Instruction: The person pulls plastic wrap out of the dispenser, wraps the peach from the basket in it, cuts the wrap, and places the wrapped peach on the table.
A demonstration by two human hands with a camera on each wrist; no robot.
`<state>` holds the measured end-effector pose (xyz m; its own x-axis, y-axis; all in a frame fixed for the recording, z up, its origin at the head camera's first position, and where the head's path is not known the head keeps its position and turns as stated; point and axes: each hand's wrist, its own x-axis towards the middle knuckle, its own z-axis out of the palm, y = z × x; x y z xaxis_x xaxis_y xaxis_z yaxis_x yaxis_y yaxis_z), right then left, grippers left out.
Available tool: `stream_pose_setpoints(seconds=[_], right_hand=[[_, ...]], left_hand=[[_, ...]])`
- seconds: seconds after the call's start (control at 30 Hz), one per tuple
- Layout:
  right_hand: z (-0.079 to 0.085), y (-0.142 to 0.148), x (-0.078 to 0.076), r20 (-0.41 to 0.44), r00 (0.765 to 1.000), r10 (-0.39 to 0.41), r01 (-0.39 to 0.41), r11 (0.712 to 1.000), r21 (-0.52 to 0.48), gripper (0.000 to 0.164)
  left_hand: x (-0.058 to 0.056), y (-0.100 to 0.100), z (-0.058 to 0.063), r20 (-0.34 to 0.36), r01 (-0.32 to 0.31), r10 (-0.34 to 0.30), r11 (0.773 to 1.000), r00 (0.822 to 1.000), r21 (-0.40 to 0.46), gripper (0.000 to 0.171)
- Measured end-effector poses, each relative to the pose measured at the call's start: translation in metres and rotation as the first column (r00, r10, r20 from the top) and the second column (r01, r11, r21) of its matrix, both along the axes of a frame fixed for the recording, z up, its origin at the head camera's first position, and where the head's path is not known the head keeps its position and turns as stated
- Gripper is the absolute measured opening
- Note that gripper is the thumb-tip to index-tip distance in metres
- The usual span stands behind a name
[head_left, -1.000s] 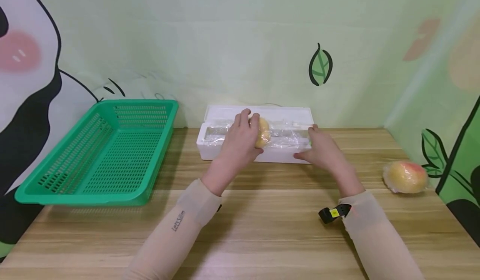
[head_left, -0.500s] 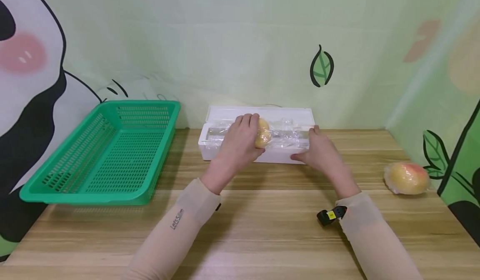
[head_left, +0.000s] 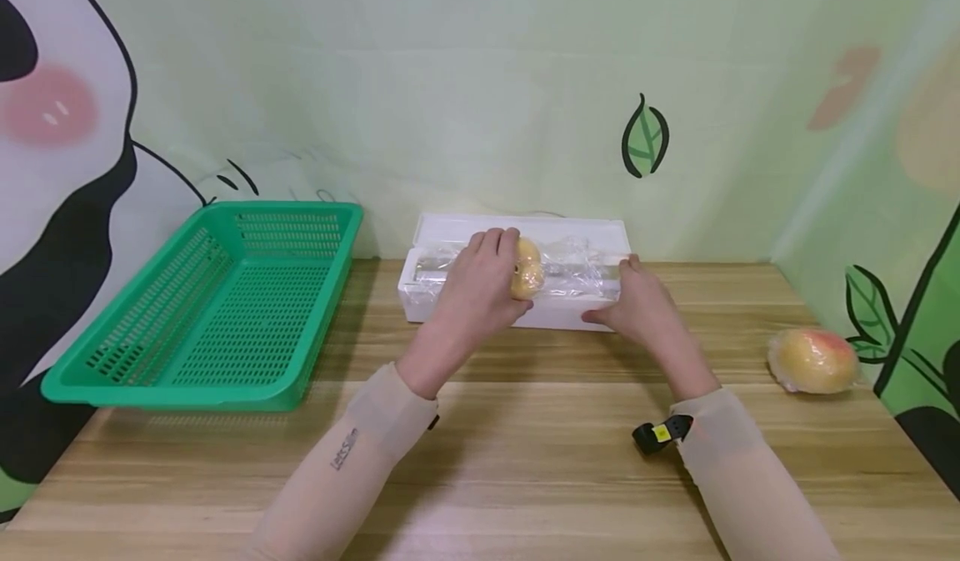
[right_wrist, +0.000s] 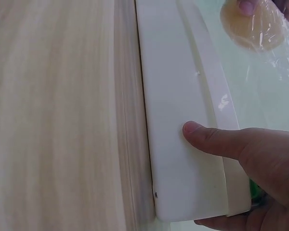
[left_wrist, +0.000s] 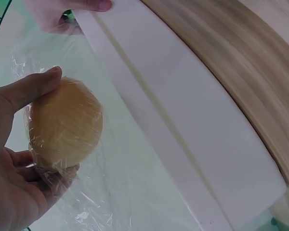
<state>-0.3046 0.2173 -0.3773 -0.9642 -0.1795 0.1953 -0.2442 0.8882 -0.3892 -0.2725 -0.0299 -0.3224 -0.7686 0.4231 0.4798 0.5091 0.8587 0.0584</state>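
Note:
My left hand [head_left: 480, 282] grips a round yellow fruit [head_left: 528, 271] above the white cling film dispenser [head_left: 558, 313]. Clear film clings to the fruit [left_wrist: 70, 125] and trails from it in the left wrist view, where the thumb is on one side and the curled fingers on the other. My right hand [head_left: 645, 301] holds the dispenser's right end. Its thumb lies on the front wall in the right wrist view, the fingers round the end. The dispenser's lid [head_left: 517, 227] stands raised at the back, and crumpled clear film [head_left: 577, 265] lies across the top.
A green slotted basket [head_left: 288, 390] sits at the left of the wooden table [head_left: 540, 461]. Another yellow fruit with a red blush [head_left: 813, 361], wrapped in film, rests near the right edge. A printed cloth backdrop [head_left: 487, 111] rises behind the dispenser.
The left hand's fingers have drawn closer together on the fruit. My right thumb has shifted slightly left along the dispenser's front. The head view has moved a little.

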Motion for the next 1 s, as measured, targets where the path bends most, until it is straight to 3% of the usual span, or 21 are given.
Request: stream_pose_setpoints(seconds=[0.37,0.6,1.0], right_hand=[[-0.001,-0.001,0.001,-0.018,1.0,0.014,-0.014,1.0,-0.003,0.085],[0.002,0.0,0.004,0.045,0.997,-0.062,0.062,0.998,0.002,0.106],[0.003,0.002,0.007,-0.028,0.999,-0.031,0.031,0.999,0.025,0.103]], left_hand=[[0.017,-0.003,0.007,-0.03,0.018,-0.017,1.0,0.999,0.019,0.086],[0.027,-0.005,0.011,-0.056,0.032,-0.031,0.999,0.998,0.024,0.088],[0.045,-0.009,0.022,-0.06,0.059,-0.055,0.996,0.997,0.065,0.083]])
